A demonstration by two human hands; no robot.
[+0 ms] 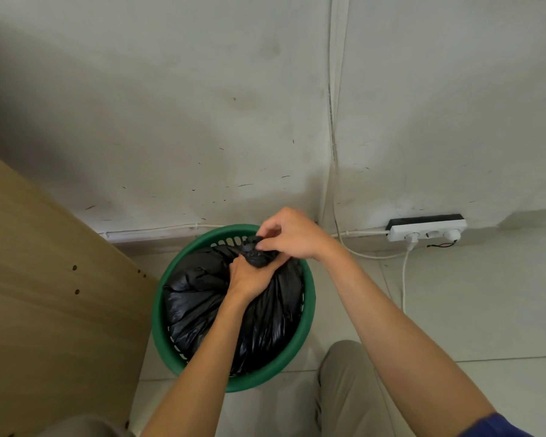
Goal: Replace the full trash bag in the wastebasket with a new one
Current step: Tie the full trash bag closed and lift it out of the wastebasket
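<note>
Leaning over the wastebasket [309, 298] at the floor's [454, 310] wall edge, I am gripping the full trash bag [196, 298] inside it by its neck with my left hand [249, 277] and pinching the knot [259, 258] with my right hand [293, 236], wanting it cinched tight before lifting.

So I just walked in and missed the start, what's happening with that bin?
A person is closing up the full black trash bag, which sits in the green wastebasket. The left hand grips the gathered neck while the right hand pinches the bunched top. The bag is not yet lifted out, and no new bag shows.
</note>
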